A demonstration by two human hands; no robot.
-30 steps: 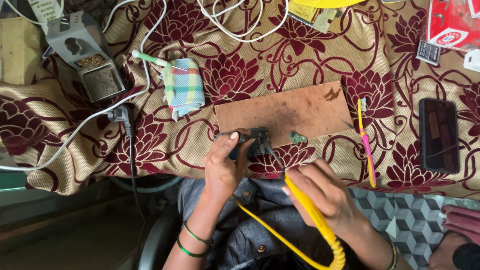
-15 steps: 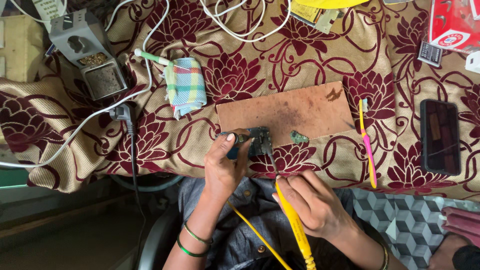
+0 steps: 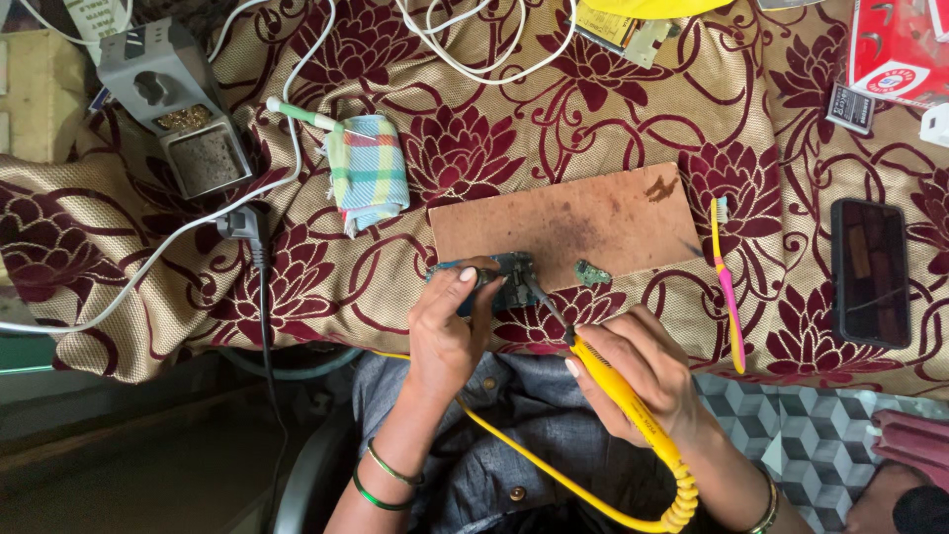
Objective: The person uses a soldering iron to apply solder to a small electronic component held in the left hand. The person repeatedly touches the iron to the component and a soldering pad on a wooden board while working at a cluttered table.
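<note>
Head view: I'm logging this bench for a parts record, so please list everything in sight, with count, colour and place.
Cloth: one, beige with maroon flowers, covers the table.
Board: one, brown, centre.
Small dark part: one, at the board's near edge, under the iron's tip.
Green chip: one, right of that part.
Soldering iron: one, yellow, coiled cord.
Toothbrush: one, pink and yellow, right of the board.
Phone: one, black, far right.
Checked rag: one, green and pink, left of the board.
Iron stand: one, grey, top left.
Cables: several, white, top.
Red box: one, top right.
Left hand: its fingers hold the part.
Right hand: grips the iron.
</note>
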